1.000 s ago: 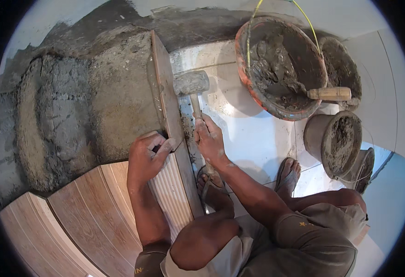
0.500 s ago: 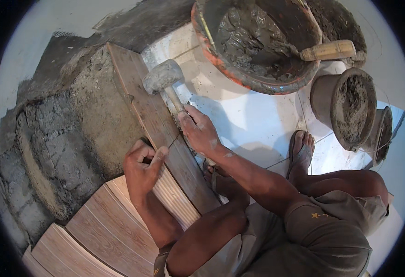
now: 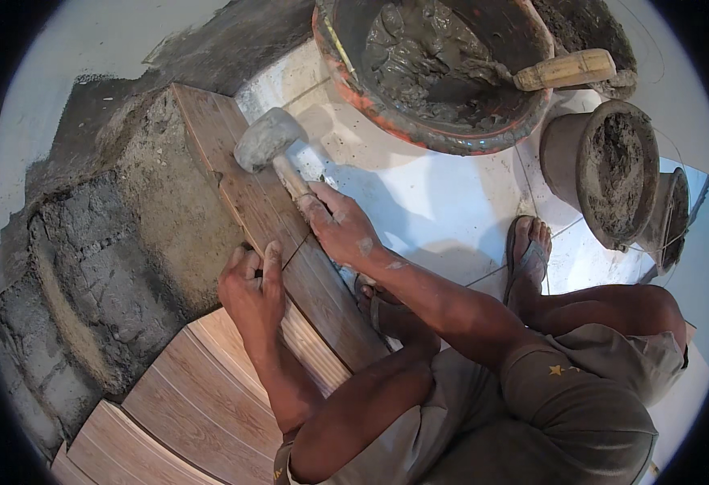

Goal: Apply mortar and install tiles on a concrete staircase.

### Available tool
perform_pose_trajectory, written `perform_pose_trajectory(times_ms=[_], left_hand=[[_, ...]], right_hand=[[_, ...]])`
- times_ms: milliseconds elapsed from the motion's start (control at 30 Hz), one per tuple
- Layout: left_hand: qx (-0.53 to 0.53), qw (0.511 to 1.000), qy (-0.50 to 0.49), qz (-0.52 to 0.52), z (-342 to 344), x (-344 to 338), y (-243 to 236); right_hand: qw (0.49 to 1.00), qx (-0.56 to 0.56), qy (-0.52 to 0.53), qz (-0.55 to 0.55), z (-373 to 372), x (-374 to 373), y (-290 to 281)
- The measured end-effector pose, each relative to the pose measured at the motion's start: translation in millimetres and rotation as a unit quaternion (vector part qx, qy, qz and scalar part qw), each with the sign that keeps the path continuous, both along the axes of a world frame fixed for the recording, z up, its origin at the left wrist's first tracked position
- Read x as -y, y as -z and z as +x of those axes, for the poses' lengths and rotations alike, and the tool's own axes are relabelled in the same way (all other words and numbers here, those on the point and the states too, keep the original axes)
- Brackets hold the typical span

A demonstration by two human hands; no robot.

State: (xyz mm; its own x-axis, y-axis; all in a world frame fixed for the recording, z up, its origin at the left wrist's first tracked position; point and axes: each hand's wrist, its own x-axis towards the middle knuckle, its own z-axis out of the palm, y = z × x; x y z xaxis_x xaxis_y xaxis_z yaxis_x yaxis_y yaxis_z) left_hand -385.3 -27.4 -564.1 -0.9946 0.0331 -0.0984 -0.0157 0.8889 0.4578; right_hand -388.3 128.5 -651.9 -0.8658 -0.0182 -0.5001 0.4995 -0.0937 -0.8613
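My right hand [image 3: 342, 226] grips the handle of a mortar-smeared mallet [image 3: 267, 139], whose head is over the upper wood-look tile [image 3: 237, 194] at the step's edge. My left hand [image 3: 253, 287] has its fingers curled at that tile's near-left edge, at the joint with the lower tile [image 3: 330, 303]. Left of the tile lies a rough mortar bed [image 3: 168, 202]. Below my left hand are pale grooved edging [image 3: 314, 356] and wood-look treads [image 3: 180, 388].
A large orange-rimmed tub of wet mortar [image 3: 427, 133] with a wooden tool handle [image 3: 564, 70] stands at the back right, beside another mortar container [image 3: 589, 40] and two buckets [image 3: 617, 178] [image 3: 669, 218]. My sandalled feet are on pale floor tiles [image 3: 443, 210]. A grey-smeared wall [image 3: 88, 97] rises at left.
The view has turned and shifted, putting tub and mallet further left in the picture. The mallet head is now over the tile. My left thumb has straightened along the tile's edge.
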Motion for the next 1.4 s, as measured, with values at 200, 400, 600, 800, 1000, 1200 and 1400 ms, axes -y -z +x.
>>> perform_pose_trajectory(times_ms=[200,400,600,800,1000,1200,1400], left_hand=[[0.025,0.999,-0.012,0.034,0.3,1.2,-0.2],[0.033,0.997,-0.069,0.032,-1.7,-4.2,0.9],[0.011,0.992,-0.117,0.05,-12.1,-6.6,7.8],[0.015,0.998,-0.062,-0.004,-11.8,-1.1,4.4],[0.025,0.99,-0.135,0.032,-5.7,-6.6,-3.5],[0.04,0.992,-0.121,-0.002,5.2,-10.9,-8.5],[-0.007,0.998,-0.062,-0.016,5.3,-3.6,-7.2]], right_hand=[[0.998,-0.053,0.013,0.023,-0.5,0.8,-2.3],[0.996,-0.043,0.036,0.065,1.4,-3.5,2.1],[0.997,-0.029,0.059,0.047,-6.0,-12.3,8.1],[0.997,-0.014,0.047,0.061,-10.0,-15.4,3.3],[0.998,-0.012,0.039,0.039,-6.9,-14.5,7.4],[0.997,-0.001,0.055,0.053,-14.7,-11.9,20.0],[0.998,-0.001,0.062,-0.002,-56.0,-7.2,1.1]])
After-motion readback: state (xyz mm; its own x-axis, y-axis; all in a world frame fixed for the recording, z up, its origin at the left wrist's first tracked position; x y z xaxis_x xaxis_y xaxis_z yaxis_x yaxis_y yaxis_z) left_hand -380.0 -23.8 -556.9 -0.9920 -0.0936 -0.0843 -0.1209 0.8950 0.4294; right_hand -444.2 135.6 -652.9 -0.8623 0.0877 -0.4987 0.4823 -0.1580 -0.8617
